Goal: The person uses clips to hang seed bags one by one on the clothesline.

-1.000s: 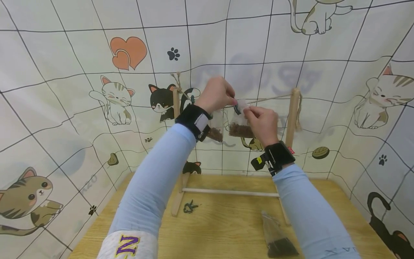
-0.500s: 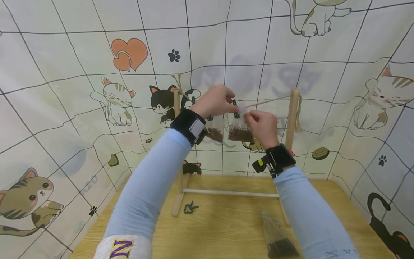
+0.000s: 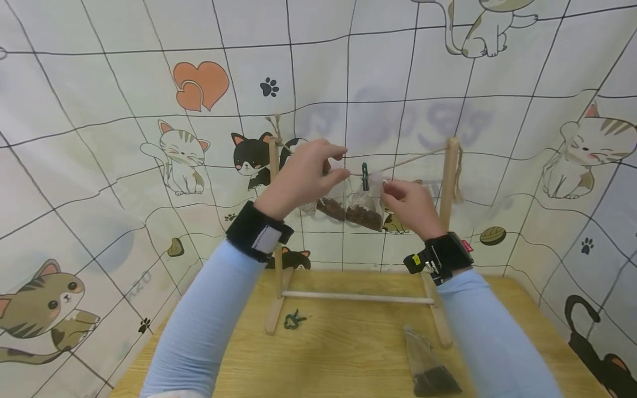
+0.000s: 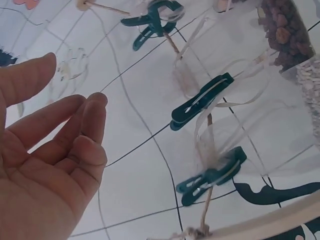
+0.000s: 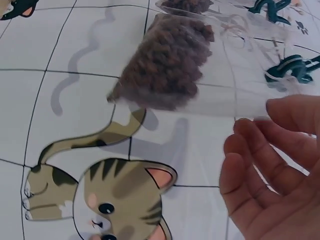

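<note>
A clear plastic bag of reddish-brown pieces (image 3: 365, 215) hangs from a cord, held by a dark green clip (image 3: 365, 177). My right hand (image 3: 410, 207) pinches the bag's upper side edge between thumb and fingers; the right wrist view shows the bag's edge (image 5: 225, 111) running to the thumb. Left of the clip, my left hand (image 3: 306, 177) is apart from it, fingers loosely spread and holding nothing. A second bag of brown pieces (image 3: 330, 209) hangs beside the first, partly behind the left hand. More green clips (image 4: 202, 101) grip the cord in the left wrist view.
The cord runs between two wooden posts (image 3: 450, 185) joined low down by a white rod (image 3: 355, 298). Loose green clips (image 3: 293, 319) lie on the wooden table (image 3: 318, 359) at left, a bag of dark material (image 3: 432, 367) at right. A cat-print sheet surrounds everything.
My left hand has let go of the clip and moved left and down. The clip now stands on the cord, which sags lower. The bag hangs tilted and a little lower.
</note>
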Motion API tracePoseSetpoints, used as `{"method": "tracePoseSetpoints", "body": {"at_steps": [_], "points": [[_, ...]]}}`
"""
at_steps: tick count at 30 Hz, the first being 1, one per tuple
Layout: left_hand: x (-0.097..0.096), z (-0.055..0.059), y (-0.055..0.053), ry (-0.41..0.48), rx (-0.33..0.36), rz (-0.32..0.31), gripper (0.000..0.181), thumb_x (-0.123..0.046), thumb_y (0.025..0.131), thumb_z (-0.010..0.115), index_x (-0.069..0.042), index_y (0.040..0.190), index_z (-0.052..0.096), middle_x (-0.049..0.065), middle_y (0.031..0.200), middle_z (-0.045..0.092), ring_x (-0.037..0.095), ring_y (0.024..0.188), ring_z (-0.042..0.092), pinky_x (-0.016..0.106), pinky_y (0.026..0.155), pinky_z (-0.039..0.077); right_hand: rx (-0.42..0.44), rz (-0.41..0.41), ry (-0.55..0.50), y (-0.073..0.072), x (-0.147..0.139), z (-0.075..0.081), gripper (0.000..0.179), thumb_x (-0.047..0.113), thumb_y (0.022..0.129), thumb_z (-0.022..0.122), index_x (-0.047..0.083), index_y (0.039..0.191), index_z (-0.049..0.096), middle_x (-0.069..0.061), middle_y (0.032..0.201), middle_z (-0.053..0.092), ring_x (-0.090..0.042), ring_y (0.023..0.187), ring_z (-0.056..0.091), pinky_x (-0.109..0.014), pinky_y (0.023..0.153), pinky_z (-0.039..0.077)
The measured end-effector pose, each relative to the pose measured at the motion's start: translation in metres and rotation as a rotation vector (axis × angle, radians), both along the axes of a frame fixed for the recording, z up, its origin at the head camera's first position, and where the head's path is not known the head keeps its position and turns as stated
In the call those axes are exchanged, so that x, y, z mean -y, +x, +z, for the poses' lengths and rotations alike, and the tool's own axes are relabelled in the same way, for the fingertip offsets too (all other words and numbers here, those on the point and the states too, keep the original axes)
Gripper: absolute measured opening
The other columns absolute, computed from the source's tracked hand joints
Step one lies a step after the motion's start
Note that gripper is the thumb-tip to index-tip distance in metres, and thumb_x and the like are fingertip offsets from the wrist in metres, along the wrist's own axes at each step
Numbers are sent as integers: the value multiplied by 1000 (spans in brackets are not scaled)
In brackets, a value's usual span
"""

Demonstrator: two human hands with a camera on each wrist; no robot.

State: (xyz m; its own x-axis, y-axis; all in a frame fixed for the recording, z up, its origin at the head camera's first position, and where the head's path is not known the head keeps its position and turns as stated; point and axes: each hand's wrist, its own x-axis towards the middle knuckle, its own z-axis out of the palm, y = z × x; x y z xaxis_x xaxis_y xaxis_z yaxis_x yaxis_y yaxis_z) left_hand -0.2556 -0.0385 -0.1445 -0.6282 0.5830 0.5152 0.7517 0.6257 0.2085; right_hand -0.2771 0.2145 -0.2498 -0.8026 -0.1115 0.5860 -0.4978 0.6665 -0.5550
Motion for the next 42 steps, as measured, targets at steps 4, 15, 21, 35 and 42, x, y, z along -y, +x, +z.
{"method": "tracePoseSetpoints", "body": {"at_steps": [4, 15, 21, 35, 42], "points": [[20, -24, 16, 92, -83, -45, 42, -18, 100, 70, 1, 137, 64, 14, 121, 69, 25, 100, 64, 34, 82, 52, -19, 23, 44, 16, -9, -3, 31, 13, 105, 60, -3, 131, 66, -25, 124, 69, -40, 109, 65, -52, 92, 53], [64, -132, 19, 412, -158, -144, 34, -8, 96, 71, 1, 129, 69, 15, 122, 71, 23, 99, 66, 35, 75, 56, -330, -125, 179, 66, -27, -82, 26, -1, 92, 72, -3, 118, 71, -18, 107, 69, -31, 88, 66, -41, 68, 54], [71, -187, 29, 510, -90, -67, 37, -5, 95, 72, 1, 131, 68, 16, 124, 69, 21, 87, 67, 30, 70, 57, -473, -192, 87, 82, -32, -138, 29, -10, 82, 76, -5, 111, 73, -18, 104, 71, -28, 84, 67, -14, 74, 47], [76, -280, 41, 459, 13, 159, 40, -6, 92, 76, 2, 131, 68, 23, 138, 62, 41, 124, 62, 55, 97, 56, -374, -254, 29, 97, -18, -214, 33, -11, 79, 76, -5, 111, 72, -13, 101, 68, -22, 83, 61, -13, 68, 48], [74, -305, 38, 422, 55, 195, 37, -6, 91, 78, 2, 126, 70, 16, 117, 69, 29, 103, 67, 42, 80, 59, -339, -273, 35, 94, -17, -227, 34, -10, 79, 78, -2, 112, 73, -12, 101, 69, -22, 81, 63, -17, 63, 50]]}}
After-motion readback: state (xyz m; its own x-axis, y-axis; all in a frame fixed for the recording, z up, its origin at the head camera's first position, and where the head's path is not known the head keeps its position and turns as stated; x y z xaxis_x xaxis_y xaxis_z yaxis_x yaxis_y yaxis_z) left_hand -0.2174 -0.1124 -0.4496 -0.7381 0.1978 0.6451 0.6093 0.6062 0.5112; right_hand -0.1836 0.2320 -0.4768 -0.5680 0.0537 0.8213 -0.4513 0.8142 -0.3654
